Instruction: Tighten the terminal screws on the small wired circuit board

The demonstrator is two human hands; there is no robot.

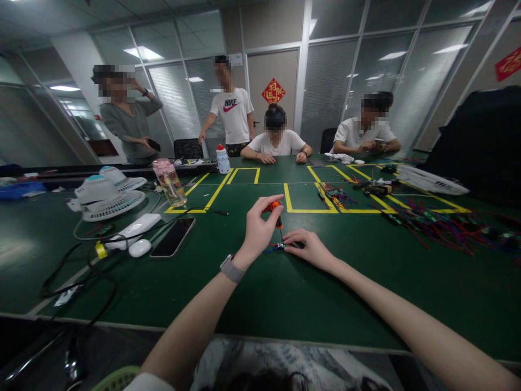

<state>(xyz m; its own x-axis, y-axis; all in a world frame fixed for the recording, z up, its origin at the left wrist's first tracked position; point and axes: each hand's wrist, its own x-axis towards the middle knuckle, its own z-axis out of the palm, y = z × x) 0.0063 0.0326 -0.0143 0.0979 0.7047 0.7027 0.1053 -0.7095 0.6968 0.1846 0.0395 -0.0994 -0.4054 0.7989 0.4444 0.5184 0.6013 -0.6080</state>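
My left hand (260,225) is closed around the orange and black handle of a screwdriver (279,222), which stands nearly upright. The thin shaft points down at a small circuit board (280,246) with red and blue wires, lying on the green table (244,293). My right hand (307,247) pinches the right end of that board between thumb and fingers. Whether the screwdriver's tip touches the board is too small to tell.
A phone (173,238), a white earbud case (139,248), a power strip (134,231), fans (108,198) and a bottle (170,182) stand left. Wired boards (435,225) pile up right, near pliers (376,189). Several people are across the table.
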